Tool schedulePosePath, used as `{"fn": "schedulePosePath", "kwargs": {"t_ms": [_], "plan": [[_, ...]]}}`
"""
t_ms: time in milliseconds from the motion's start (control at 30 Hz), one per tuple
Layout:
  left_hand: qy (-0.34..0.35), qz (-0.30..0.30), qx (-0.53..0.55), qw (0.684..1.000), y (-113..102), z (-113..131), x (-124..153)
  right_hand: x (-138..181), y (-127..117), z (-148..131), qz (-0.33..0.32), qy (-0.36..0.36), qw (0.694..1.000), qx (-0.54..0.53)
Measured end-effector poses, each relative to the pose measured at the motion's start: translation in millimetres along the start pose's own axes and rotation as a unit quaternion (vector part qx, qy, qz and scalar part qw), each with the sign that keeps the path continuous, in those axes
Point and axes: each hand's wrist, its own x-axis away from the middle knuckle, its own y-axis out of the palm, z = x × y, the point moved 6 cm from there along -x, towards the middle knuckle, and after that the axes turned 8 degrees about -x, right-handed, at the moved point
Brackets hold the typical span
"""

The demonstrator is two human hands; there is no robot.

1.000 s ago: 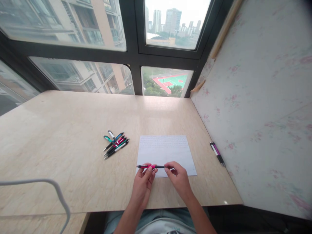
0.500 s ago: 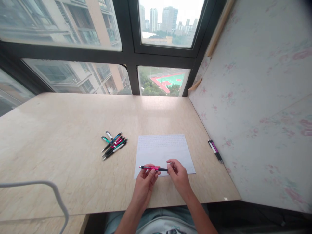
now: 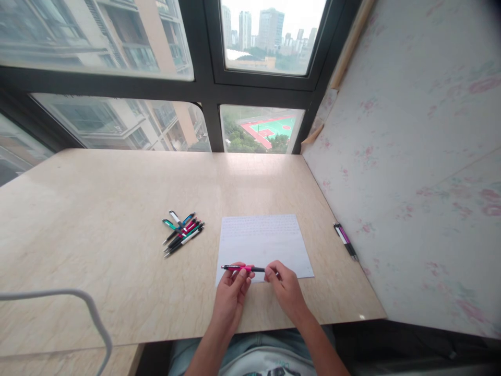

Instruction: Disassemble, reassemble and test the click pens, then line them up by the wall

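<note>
In the lower middle of the frame we see the left hand (image 3: 231, 292), palm turned up, with its thumb and fingers clamped on the middle of a pink pen (image 3: 249, 269). The pen lies almost level across the picture, its clip end to the left and its black grip to the right. Just beside it, to the right, we see the right hand (image 3: 285, 290) with thumb and forefinger pinched together on the pen's tip end, the other fingers curled in. Both hands are over the near edge of a sheet of paper (image 3: 262, 245), which has rows of faint writing across its top. Left of centre we find a pile of pens (image 3: 191, 235) in white, green, blue, red and black, some crossing over others, well apart from the hands. At the right, two more pens (image 3: 346, 241), one white and one purple, lie side by side near a flowered wall (image 3: 410, 156). All of this sits on a pale, marbled table (image 3: 117, 209). A grey cable (image 3: 70, 294) bends through the lower left, and dark window frames (image 3: 203, 91) cross the top, with buildings and a red-and-green court (image 3: 274, 130) beyond.
</note>
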Motion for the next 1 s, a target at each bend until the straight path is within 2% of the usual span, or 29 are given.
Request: {"fn": "schedulePosePath", "kwargs": {"t_ms": [200, 400, 567, 667, 833, 1000], "plan": [[0.003, -0.008, -0.011, 1.000, 2, 1, 2, 2, 1, -3, -0.011, -0.001, 0.999, 0.039], [0.037, -0.002, -0.076, 0.996, -1, 7, 3, 6, 8, -12, -0.136, 0.004, 0.990, 0.033], [0.075, -0.023, -0.217, 0.973, 6, 14, 7, -2, 0, -18, -0.042, 0.011, 0.999, -0.013], [0.072, -0.072, -0.270, 0.958, 14, 12, 11, -7, 8, -19, -0.037, 0.011, 0.998, -0.056], [0.056, -0.120, -0.294, 0.946, 20, 9, 15, -12, 10, -10, -0.009, 0.042, 0.989, -0.141], [0.032, -0.152, -0.260, 0.953, 27, 6, 17, -12, 3, -2, 0.023, 0.064, 0.977, -0.202]]}}
